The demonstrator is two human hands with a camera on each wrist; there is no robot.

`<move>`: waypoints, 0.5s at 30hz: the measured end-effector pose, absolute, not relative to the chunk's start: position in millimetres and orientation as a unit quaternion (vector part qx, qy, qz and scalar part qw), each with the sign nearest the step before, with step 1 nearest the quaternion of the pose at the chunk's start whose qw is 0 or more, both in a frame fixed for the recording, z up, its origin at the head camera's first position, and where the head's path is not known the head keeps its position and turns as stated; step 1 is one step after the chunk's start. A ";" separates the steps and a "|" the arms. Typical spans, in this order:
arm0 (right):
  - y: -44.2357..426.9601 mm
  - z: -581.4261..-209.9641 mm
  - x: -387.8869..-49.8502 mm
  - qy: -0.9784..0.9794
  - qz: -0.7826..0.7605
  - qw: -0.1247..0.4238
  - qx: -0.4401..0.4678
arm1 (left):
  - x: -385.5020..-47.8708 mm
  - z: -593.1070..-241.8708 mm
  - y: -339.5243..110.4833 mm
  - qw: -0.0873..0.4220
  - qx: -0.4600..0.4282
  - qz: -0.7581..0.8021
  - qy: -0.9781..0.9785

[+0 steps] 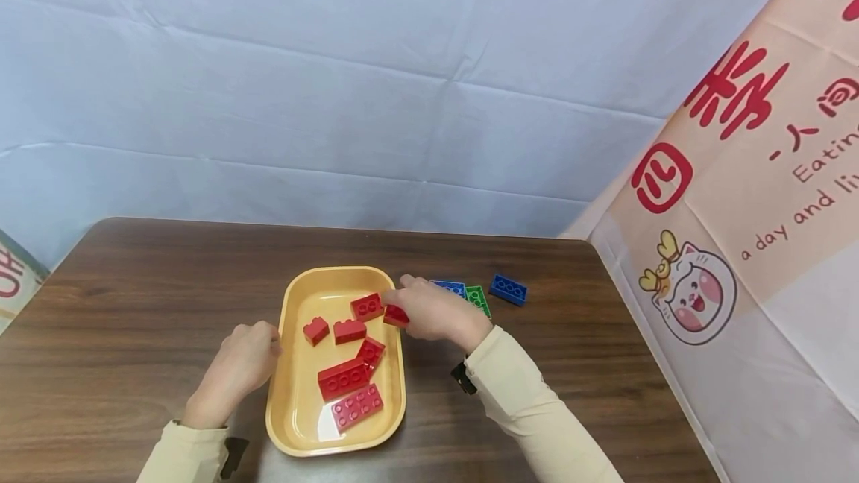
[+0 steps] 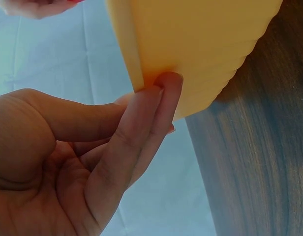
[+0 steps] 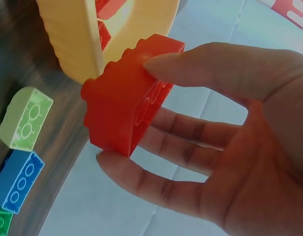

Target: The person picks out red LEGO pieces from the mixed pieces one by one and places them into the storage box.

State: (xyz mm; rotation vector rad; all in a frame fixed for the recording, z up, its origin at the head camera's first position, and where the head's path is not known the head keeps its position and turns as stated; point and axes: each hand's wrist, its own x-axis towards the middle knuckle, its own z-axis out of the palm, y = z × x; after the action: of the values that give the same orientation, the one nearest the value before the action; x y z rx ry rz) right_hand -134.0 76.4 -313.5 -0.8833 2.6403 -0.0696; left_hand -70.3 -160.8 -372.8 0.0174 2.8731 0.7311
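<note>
My left hand is at the left rim of a yellow tray. In the left wrist view its fingers press the tray wall just under the rim, with the thumb tip hidden behind them. My right hand pinches a red toy building brick between thumb and fingers, over the tray's right rim. Its hollow underside faces the palm. Inside the tray lie several red bricks, among them a small one and a long studded one.
Beyond my right hand, a blue brick lies on the brown wooden table, near a green brick and another blue one. A pale cloth hangs behind the table, and a printed banner stands on the right.
</note>
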 end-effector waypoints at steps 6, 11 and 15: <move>70.0 -315.9 -133.2 0.930 -0.027 0.178 -0.320 | -70.4 -373.1 -161.5 0.086 0.008 0.244 0.966; 64.2 -316.2 -131.8 0.927 -0.025 0.178 -0.330 | -70.4 -372.9 -161.7 0.084 0.011 0.242 0.967; 60.0 -316.4 -130.8 0.924 -0.028 0.180 -0.336 | -70.0 -373.4 -161.7 0.082 0.014 0.242 0.967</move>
State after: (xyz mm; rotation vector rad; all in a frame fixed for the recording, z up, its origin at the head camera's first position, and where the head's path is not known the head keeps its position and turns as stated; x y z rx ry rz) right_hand -130.8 60.0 -316.4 -0.9489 2.6119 -0.0790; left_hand -70.0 -161.7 -373.4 0.0432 2.8882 0.7240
